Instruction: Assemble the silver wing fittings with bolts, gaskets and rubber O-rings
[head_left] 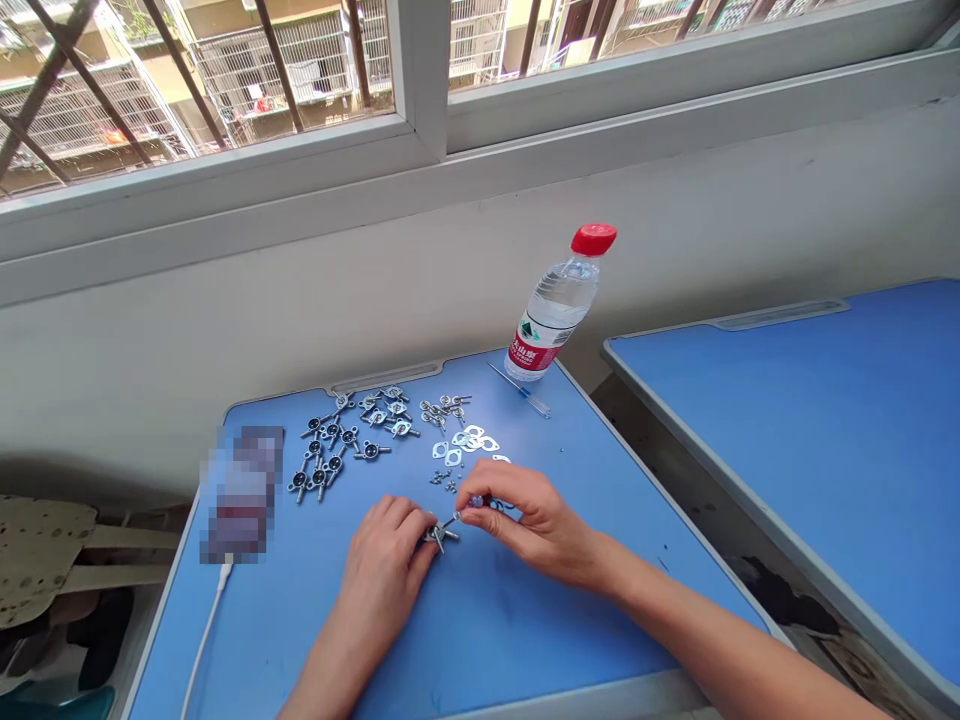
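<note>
Far left: I see a pixelated object (241,495) on the blue surface (585,640), a white cable (212,625) running from its near end
Dark-centred metal parts: a loose cluster (349,437) near the far edge
Left hand: my view has its grip (386,560) closed, thumb and fingers around a metal part (441,534) held low over the surface
Beyond that part: small ring-ended pieces (445,402), tiny screws (437,478) and flat silver plates (472,440)
Right hand: its grip (529,520) pinches a small clear-handled tool (476,502) between thumb and forefinger, tip at the metal part; I cannot tell whether they touch
Far right corner: a pen (525,390) lies beside a red-capped water bottle (551,315)
Beyond the gap: I see a second blue surface (825,450)
</note>
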